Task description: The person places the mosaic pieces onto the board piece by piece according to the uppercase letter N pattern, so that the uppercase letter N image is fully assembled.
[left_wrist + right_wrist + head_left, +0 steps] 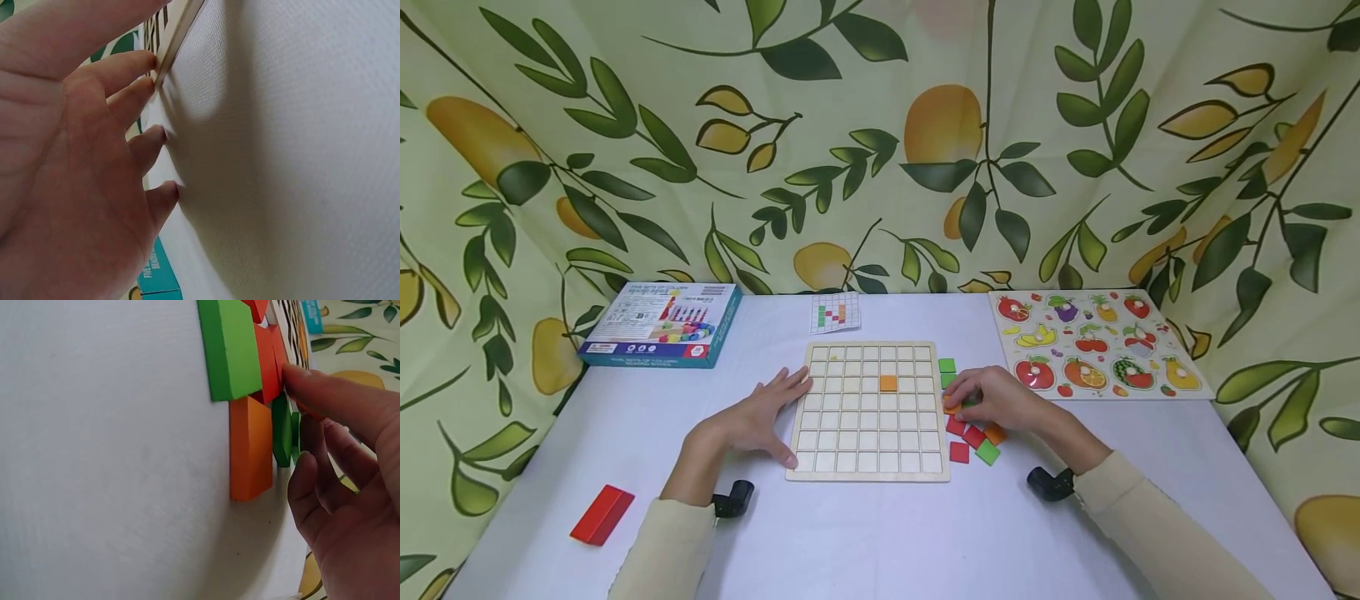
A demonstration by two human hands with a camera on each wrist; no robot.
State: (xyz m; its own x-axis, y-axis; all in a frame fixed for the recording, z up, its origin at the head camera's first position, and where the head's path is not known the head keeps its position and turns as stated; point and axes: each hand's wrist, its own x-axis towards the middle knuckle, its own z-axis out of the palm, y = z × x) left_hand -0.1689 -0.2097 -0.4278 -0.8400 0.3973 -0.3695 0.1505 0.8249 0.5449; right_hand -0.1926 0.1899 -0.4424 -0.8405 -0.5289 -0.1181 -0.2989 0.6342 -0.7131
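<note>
A wooden grid board (pixel 868 476) lies flat on the table, with one orange tile (pixel 888 383) in a square of its upper right part. My left hand (pixel 752 421) spreads its fingers and thumb along the board's left edge, touching it. At the opposite edge my right hand (pixel 997 398) pinches an orange tile (pixel 952 407), partly covered by the fingers. Around that hand lie loose tiles: a green tile (pixel 947 365), a red tile (pixel 958 452) and several more. In the right wrist view, a green tile (pixel 234 350) and an orange tile (pixel 251 450) lie near the fingers.
Behind the board lies a pattern card (pixel 834 313) with coloured squares on a grid. A boxed set (pixel 658 325) is at the back left, a fruit puzzle board (pixel 1097 343) at the back right. Near the front left rests a red block (pixel 602 515). A printed curtain (pixel 865 167) hangs behind.
</note>
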